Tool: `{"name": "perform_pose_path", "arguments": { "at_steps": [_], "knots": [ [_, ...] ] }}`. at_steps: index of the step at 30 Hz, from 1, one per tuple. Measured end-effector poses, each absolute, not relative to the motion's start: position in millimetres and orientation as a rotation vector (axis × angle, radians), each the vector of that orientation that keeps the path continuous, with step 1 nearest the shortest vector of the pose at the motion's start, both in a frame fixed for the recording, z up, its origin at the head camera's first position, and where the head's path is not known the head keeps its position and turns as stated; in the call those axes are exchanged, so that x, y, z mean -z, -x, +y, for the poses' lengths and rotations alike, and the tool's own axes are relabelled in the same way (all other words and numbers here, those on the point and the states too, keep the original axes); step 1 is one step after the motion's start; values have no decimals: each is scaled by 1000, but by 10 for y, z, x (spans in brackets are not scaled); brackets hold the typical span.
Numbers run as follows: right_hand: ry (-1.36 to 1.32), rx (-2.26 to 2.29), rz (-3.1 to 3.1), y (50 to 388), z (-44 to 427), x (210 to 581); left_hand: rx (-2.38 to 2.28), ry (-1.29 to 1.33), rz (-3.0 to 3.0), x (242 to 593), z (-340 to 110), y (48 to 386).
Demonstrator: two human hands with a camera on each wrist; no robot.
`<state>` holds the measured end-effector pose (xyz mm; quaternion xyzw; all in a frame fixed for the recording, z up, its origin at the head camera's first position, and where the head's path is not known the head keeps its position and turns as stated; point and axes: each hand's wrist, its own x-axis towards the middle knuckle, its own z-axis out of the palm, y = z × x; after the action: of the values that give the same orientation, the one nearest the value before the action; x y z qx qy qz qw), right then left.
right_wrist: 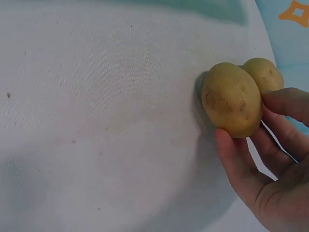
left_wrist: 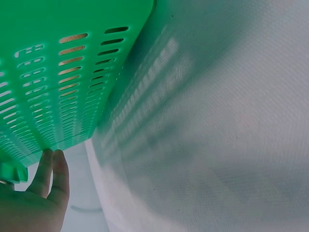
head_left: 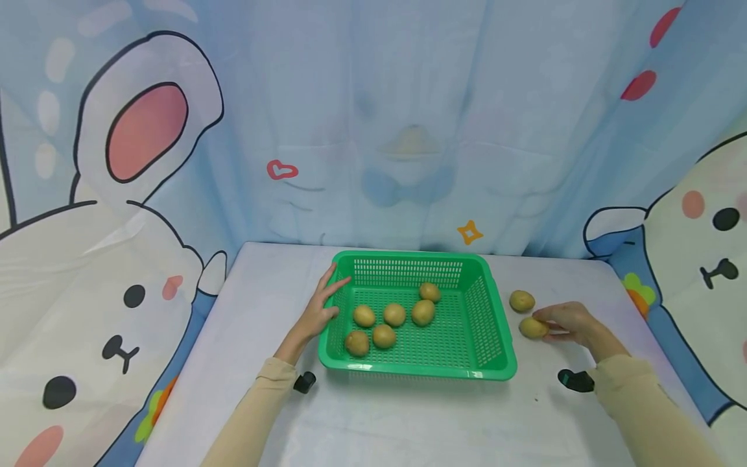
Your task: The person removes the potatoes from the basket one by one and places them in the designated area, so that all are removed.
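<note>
My left hand (head_left: 315, 314) rests at the left rim of a green plastic basket (head_left: 408, 372), its fingers spread and mostly straight. In the left wrist view, two fingertips (left_wrist: 59, 157) touch the outside of the slotted basket wall (left_wrist: 53, 104). Several potatoes (head_left: 394, 314) lie inside, towards the left and middle of the basket. To the right of it, my right hand (head_left: 572, 322) pinches a potato (right_wrist: 231, 100) between thumb and fingers, low over the table. Just behind that one lies another loose potato (right_wrist: 264, 75).
A white cloth covers the table (head_left: 432, 421). Blue curtains with cartoon prints (head_left: 408, 117) hang behind and at both sides. Black wrist devices sit near the left cuff (head_left: 304, 382) and the right cuff (head_left: 575, 381).
</note>
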<state>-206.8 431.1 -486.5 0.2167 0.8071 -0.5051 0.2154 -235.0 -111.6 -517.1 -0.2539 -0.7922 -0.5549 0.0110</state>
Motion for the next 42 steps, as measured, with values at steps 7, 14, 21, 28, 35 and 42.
{"name": "perform_pose_path", "arguments": {
  "at_steps": [7, 14, 21, 28, 35, 42],
  "knots": [
    [-503, 1341, 2270, 2103, 4326, 4666, 1731, 797, -2455, 5155, -1112, 2334],
    [-368, 1309, 2368, 2174, 4198, 4412, 1745, 803, -2433, 5166, -1113, 2345],
    [-230, 1328, 2407, 2285, 3816, 4139, 1713, 789, -2482, 5176, -1118, 2360],
    [-94, 1415, 2380, 2366, 3377, 3944, 1706, 801, -2473, 5173, -1111, 2355],
    [-25, 1484, 2318, 2461, 2941, 4003, 1729, 790, -2462, 5087, -1077, 2304],
    [-17, 1415, 2360, 2577, 2560, 4294, 1746, 801, -2472, 5019, -1090, 2275]
  ]
}}
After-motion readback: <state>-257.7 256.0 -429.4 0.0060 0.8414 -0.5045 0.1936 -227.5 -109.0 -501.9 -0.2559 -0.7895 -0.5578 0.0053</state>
